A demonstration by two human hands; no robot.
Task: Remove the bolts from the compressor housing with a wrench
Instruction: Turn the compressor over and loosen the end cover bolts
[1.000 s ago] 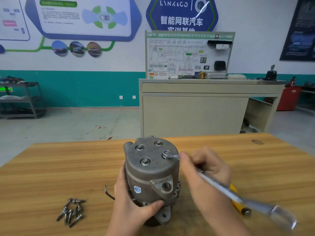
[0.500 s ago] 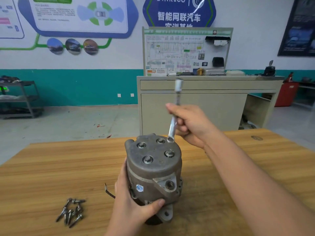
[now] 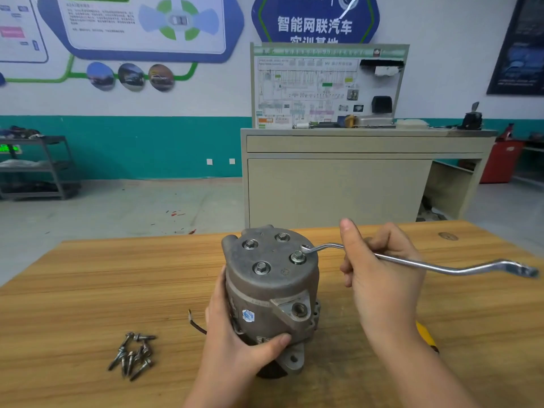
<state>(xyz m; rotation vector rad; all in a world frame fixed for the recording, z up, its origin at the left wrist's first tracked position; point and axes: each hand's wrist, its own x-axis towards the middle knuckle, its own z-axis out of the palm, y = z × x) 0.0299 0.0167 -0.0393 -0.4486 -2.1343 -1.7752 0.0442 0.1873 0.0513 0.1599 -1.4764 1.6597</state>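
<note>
Compressor housing (image 3: 273, 293): stands upright on the wooden table (image 3: 88, 290), near the front edge, with its flat round end face upward.
Bolts in housing: four bolts sit in the top face, far left (image 3: 250, 244), far right (image 3: 282, 237), near left (image 3: 261, 267) and near right (image 3: 298, 257).
Left hand (image 3: 235, 346): grips the lower left side of the housing, fingers behind it and thumb curled across the front.
Right hand (image 3: 379, 272): fingers curled round the shank of the wrench (image 3: 426, 265), thumb straight and pointing up.
Wrench position: lies almost level, its ring end just above and beside the near right bolt; I cannot tell if it touches the bolt. The other end reaches far to the right.
Loose bolts (image 3: 132, 353): a small heap on the table, well apart to the left of the housing.
Wire (image 3: 197, 325): thin dark piece beside the left hand.
Yellow object (image 3: 425, 337): mostly hidden behind the right forearm.
</note>
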